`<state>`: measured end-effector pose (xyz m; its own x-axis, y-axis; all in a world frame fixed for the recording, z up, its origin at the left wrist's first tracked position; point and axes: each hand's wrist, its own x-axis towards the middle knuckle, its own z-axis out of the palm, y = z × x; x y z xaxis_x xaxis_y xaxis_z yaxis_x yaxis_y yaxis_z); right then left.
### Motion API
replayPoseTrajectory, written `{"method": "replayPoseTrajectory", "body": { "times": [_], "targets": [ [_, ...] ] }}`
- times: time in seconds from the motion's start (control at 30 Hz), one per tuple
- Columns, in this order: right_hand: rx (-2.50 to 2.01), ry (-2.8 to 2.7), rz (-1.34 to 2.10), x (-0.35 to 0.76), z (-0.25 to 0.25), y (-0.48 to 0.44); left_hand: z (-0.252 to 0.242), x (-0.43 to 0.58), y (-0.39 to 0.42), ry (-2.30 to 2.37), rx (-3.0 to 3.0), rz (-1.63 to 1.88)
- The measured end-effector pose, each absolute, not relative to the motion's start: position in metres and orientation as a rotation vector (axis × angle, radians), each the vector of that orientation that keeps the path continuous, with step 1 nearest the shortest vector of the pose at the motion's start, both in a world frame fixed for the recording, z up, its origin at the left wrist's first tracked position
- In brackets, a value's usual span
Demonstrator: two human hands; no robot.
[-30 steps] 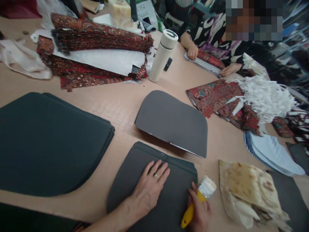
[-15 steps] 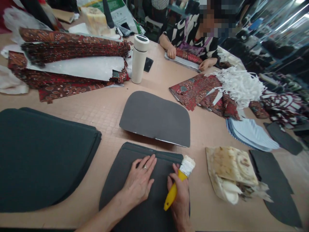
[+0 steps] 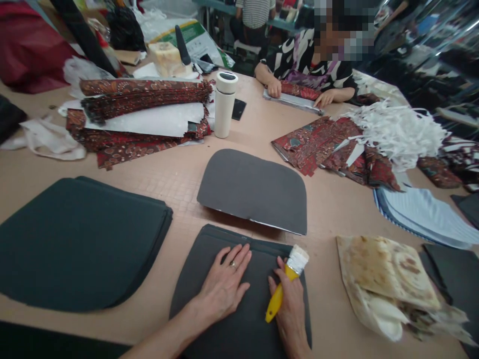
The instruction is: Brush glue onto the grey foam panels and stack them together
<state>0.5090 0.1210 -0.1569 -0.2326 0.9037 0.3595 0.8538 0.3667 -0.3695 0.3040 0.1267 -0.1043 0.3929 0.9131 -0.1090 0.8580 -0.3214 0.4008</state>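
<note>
While the left hand (image 3: 226, 281) lies palm down on a stack of dark sheets (image 3: 190, 286), its fingers extended and pointing away from the wearer, its thumb spread to the right, its grip is released. The right hand (image 3: 291, 301), beside the stack's right edge with fingers bent, has its grip around the yellow handle of a brush (image 3: 275, 301), which slants so that its pale, coated bristles stand above the stack's upper right corner. The stack's top sheet is smooth, matt grey and curved along its left side; dark green layers show at its far edge. Just beyond, a grey panel (image 3: 254, 192) with rounded far corners rests on the bench (image 3: 325, 214). To the right sits a crusty, yellowish-stained block (image 3: 385, 269) with crumpled film around it.
</note>
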Motion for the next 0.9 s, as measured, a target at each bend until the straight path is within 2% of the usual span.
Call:
{"method": "replayPoseTrajectory", "body": {
  "times": [0.47,0.7,0.9],
  "targets": [
    [-1.546,-2.105,0.100,0.509,-0.160,0.121,-0.115,0.236,0.113,1.846,2.262,0.373],
    [-1.439,-2.026,-0.052,0.487,-0.141,0.128,-0.113,0.210,0.149,1.537,2.211,0.579],
    [-1.306,-2.023,0.047,0.431,-0.131,0.130,-0.110,0.204,0.158,1.412,2.137,0.557]
  ]
}}
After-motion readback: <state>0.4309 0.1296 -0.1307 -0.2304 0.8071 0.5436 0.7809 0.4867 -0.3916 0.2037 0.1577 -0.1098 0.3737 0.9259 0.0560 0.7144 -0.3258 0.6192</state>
